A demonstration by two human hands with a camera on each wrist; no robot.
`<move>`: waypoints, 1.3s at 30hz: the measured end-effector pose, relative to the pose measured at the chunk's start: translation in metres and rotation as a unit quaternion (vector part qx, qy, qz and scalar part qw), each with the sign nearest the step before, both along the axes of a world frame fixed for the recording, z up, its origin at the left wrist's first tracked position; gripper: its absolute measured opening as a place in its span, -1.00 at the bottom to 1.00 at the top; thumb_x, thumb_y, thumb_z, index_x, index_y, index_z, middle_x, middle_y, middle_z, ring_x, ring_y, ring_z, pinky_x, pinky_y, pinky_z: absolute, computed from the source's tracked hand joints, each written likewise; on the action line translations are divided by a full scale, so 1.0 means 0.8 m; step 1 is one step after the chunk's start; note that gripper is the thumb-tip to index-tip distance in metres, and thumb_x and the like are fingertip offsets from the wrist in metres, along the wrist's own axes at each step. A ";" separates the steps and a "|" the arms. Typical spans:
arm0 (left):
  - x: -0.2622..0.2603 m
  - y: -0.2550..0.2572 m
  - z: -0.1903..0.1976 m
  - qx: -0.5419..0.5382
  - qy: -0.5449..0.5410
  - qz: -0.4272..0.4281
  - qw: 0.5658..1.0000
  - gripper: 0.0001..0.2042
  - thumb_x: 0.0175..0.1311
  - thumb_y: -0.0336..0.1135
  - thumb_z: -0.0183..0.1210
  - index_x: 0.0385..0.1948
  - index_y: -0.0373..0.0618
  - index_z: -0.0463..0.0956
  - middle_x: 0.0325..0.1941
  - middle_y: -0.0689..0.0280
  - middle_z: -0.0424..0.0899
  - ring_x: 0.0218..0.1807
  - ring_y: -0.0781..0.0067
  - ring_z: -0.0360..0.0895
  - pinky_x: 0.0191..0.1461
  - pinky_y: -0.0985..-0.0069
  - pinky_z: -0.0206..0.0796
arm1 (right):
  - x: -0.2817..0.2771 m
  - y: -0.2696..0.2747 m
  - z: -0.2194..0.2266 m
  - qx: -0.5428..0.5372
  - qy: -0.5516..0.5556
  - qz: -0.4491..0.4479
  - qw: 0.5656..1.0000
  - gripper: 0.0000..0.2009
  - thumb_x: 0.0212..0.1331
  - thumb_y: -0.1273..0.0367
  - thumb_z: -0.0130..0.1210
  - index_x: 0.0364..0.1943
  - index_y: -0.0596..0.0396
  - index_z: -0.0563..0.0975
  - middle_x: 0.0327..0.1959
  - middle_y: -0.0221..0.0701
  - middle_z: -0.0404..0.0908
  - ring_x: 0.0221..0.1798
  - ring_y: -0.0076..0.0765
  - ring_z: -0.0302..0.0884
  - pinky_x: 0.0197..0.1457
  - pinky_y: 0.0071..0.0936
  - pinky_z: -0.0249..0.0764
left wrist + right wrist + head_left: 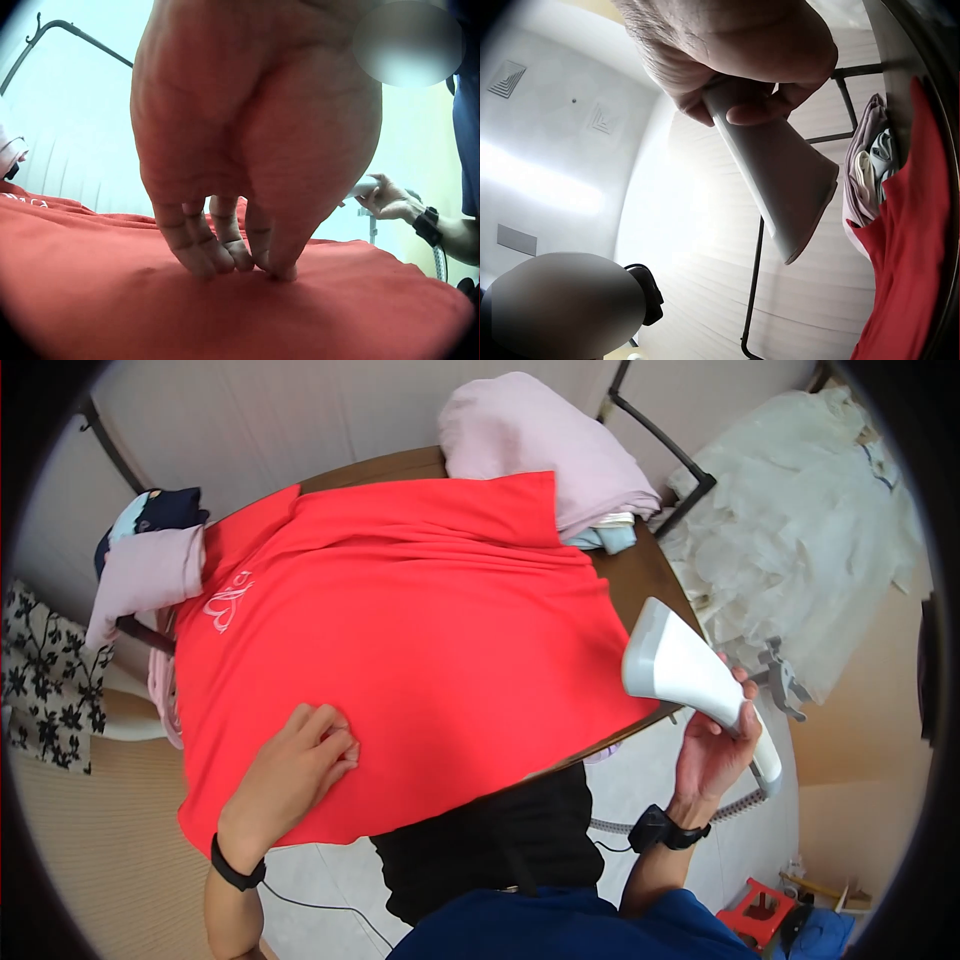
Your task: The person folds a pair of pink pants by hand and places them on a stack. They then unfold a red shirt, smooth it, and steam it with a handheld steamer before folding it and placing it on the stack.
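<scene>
From here I'm watching my left hand [290, 772] pinching the red T-shirt [430, 630], soft and probably light, on the table [642, 578], near left. At right, my right hand [712, 762] is gripping the stiff, likely smooth garment steamer [680, 660], best held by its handle [767, 758].

A bright red fabric shirt [400, 650], with a white script-like print near its upper left, lies spread across the brown surface [640, 570], its upper part rumpled into long folds, its middle flatter and its lower edge draping over the near side, with the fingertips of the left hand [295, 765] touching the lower left part. Near its right edge, a glossy white plastic garment steamer [685, 665] with a broad, grey-edged head is held up in the right hand [715, 755], tilted, a ribbed hose running from its handle end.
</scene>
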State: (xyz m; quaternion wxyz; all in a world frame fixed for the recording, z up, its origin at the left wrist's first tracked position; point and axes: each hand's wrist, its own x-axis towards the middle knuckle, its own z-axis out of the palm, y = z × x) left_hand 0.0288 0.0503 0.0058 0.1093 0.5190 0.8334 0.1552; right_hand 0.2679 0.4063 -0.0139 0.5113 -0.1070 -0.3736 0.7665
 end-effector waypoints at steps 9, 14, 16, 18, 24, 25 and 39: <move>-0.001 -0.005 -0.005 -0.033 0.076 -0.034 0.996 -0.90 0.33 -0.40 0.17 -0.25 -0.20 0.46 -0.09 0.26 0.45 -0.05 0.18 0.40 0.03 0.34 0.37 | -0.004 -0.002 -0.006 -0.010 -0.013 -0.007 1.000 -0.75 0.32 0.37 0.15 0.00 0.09 0.42 0.22 -0.36 0.39 0.54 -0.17 0.20 -0.15 -0.77 0.62; -0.005 -0.015 0.014 -0.046 -0.026 0.008 0.999 -0.89 0.41 -0.38 0.05 -0.22 -0.22 0.39 -0.17 0.19 0.44 -0.09 0.15 0.42 0.00 0.30 0.33 | 0.004 0.008 -0.019 -0.005 0.008 0.029 1.000 -0.70 0.39 0.38 0.10 0.11 0.18 0.41 0.30 -0.29 0.40 0.51 -0.28 0.27 -0.12 -0.71 0.57; -0.008 -0.018 0.020 -0.041 -0.041 0.020 0.998 -0.90 0.42 -0.39 0.03 -0.22 -0.22 0.37 -0.19 0.18 0.43 -0.10 0.13 0.43 0.00 0.29 0.32 | 0.003 0.009 -0.019 0.001 -0.001 0.016 1.000 -0.69 0.39 0.37 0.10 0.13 0.19 0.40 0.31 -0.28 0.40 0.51 -0.29 0.26 -0.13 -0.71 0.57; -0.010 -0.021 0.025 -0.036 -0.058 0.028 0.997 -0.91 0.43 -0.41 0.00 -0.22 -0.22 0.36 -0.21 0.17 0.43 -0.11 0.12 0.44 -0.01 0.27 0.31 | -0.003 0.004 -0.015 -0.003 -0.010 0.001 1.000 -0.70 0.39 0.37 0.10 0.12 0.18 0.40 0.31 -0.28 0.39 0.51 -0.27 0.27 -0.14 -0.72 0.57; -0.017 -0.031 0.023 -0.043 -0.079 0.038 0.995 -0.92 0.40 -0.44 0.04 -0.22 -0.22 0.34 -0.22 0.16 0.43 -0.11 0.08 0.45 -0.02 0.25 0.31 | -0.006 0.003 -0.019 -0.009 -0.010 0.017 1.000 -0.70 0.39 0.37 0.09 0.11 0.18 0.39 0.28 -0.31 0.39 0.54 -0.22 0.22 -0.10 -0.73 0.63; -0.019 -0.030 0.023 -0.044 -0.074 0.034 0.996 -0.91 0.40 -0.43 0.06 -0.21 -0.21 0.35 -0.21 0.16 0.43 -0.10 0.08 0.45 -0.01 0.24 0.32 | -0.007 0.003 -0.019 -0.010 -0.010 0.016 1.000 -0.70 0.39 0.38 0.10 0.11 0.18 0.39 0.27 -0.32 0.39 0.54 -0.22 0.22 -0.10 -0.74 0.63; -0.013 0.018 0.003 -0.140 0.025 0.042 0.989 0.02 0.08 0.05 0.42 0.58 0.17 -0.04 0.67 0.13 -0.09 0.58 -0.47 -0.16 0.54 -0.18 0.06 | -0.006 -0.001 -0.018 -0.030 -0.019 0.011 0.999 -0.76 0.31 0.37 0.15 -0.03 0.10 0.41 0.20 -0.34 0.40 0.53 -0.19 0.21 -0.13 -0.78 0.62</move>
